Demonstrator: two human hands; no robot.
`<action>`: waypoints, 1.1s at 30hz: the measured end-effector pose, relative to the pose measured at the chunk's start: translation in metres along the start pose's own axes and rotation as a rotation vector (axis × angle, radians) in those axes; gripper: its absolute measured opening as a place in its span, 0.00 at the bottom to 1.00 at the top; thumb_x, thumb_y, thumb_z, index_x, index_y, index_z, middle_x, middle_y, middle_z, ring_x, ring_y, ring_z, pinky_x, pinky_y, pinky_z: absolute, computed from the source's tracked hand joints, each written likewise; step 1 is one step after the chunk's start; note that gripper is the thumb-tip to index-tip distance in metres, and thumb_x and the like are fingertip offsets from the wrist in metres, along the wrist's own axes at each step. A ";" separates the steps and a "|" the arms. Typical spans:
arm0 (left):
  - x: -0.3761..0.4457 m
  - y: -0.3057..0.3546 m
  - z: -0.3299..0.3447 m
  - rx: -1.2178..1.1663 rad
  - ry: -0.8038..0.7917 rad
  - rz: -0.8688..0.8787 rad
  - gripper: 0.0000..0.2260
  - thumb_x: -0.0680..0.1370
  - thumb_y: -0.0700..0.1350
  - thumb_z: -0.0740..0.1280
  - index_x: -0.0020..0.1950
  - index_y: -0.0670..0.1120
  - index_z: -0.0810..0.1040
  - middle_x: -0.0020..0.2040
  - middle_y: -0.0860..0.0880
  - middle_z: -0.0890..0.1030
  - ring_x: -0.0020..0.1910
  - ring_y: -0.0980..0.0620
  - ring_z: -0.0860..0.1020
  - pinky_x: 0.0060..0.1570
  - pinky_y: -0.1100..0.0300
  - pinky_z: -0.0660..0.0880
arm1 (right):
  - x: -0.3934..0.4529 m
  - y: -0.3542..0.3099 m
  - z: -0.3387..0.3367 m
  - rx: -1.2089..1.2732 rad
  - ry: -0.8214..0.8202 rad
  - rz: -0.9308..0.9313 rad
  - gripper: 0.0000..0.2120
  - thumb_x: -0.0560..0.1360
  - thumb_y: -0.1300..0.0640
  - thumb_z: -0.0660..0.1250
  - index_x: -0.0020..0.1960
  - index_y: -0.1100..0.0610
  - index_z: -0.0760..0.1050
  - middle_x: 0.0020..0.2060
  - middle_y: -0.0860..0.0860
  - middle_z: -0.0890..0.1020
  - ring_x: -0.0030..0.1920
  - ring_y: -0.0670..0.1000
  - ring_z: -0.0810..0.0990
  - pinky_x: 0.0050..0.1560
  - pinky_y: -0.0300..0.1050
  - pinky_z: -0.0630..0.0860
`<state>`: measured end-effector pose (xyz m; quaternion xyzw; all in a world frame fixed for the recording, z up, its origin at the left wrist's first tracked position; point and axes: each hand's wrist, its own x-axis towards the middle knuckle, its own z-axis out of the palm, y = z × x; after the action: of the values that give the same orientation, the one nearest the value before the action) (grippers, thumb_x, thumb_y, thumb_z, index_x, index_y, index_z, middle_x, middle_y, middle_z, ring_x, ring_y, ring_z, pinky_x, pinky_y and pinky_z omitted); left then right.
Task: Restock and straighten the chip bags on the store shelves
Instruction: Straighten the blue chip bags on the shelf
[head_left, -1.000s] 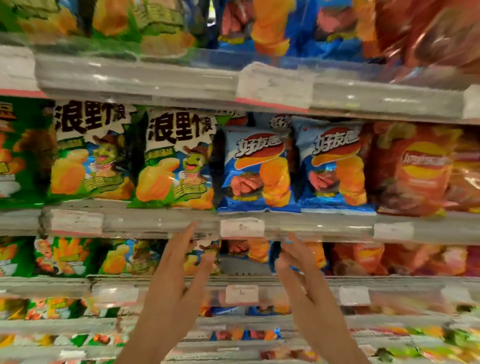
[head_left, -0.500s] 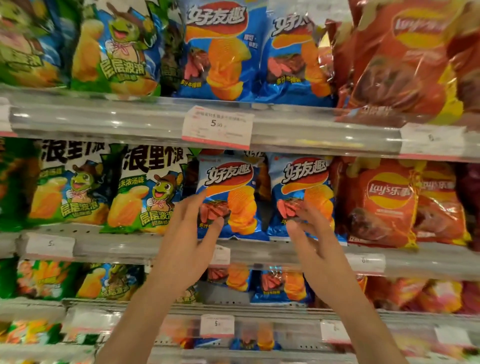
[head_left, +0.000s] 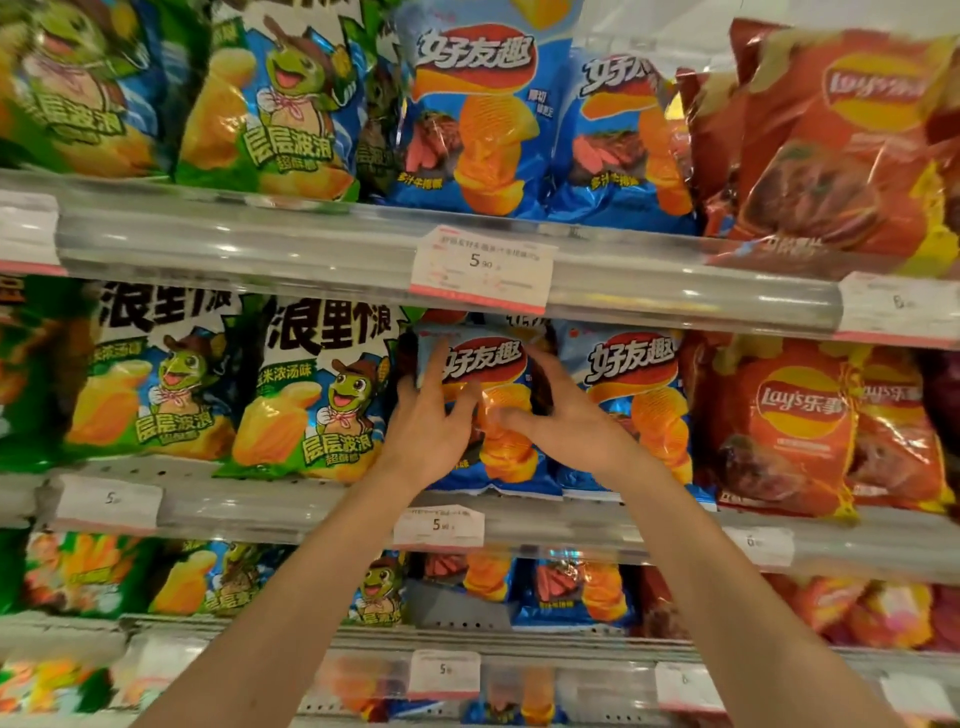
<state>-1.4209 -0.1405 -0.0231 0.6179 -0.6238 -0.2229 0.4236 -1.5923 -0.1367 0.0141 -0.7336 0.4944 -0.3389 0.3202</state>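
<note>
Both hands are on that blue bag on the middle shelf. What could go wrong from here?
1. The left hand and right hand grip the blue bag across its front; squeezing could crush chips.
2. Its neighbours, the green bag and second blue bag, stand tight against it, so pulling may drag or tip them.
3. The price tag sits just under the wrists and may get knocked.

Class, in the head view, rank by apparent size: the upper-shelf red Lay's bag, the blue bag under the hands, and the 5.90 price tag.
1. Red Lay's bag, though nearness may inflate it.
2. Blue bag, partly hidden by the hands.
3. Price tag.
</note>
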 end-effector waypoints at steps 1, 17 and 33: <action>0.003 0.001 0.000 -0.006 0.003 -0.001 0.28 0.82 0.60 0.58 0.79 0.66 0.47 0.76 0.40 0.61 0.68 0.36 0.71 0.66 0.47 0.68 | 0.003 0.001 0.000 0.016 -0.007 0.002 0.41 0.75 0.59 0.74 0.80 0.49 0.54 0.62 0.42 0.71 0.60 0.40 0.72 0.45 0.18 0.68; 0.011 -0.002 0.004 -0.045 0.048 0.136 0.31 0.81 0.62 0.57 0.81 0.61 0.48 0.80 0.46 0.55 0.68 0.43 0.73 0.65 0.48 0.72 | 0.014 0.013 -0.001 0.070 -0.082 0.029 0.59 0.67 0.65 0.80 0.82 0.44 0.43 0.64 0.41 0.71 0.53 0.31 0.73 0.43 0.22 0.72; 0.024 -0.015 0.014 -0.007 0.153 0.211 0.31 0.82 0.60 0.55 0.81 0.57 0.46 0.81 0.46 0.48 0.79 0.42 0.57 0.75 0.44 0.61 | 0.019 0.017 0.006 0.032 -0.065 -0.059 0.60 0.67 0.66 0.79 0.81 0.45 0.40 0.66 0.42 0.69 0.55 0.25 0.72 0.48 0.21 0.70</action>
<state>-1.4209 -0.1691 -0.0365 0.5627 -0.6504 -0.1315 0.4930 -1.5902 -0.1594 0.0006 -0.7532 0.4564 -0.3320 0.3378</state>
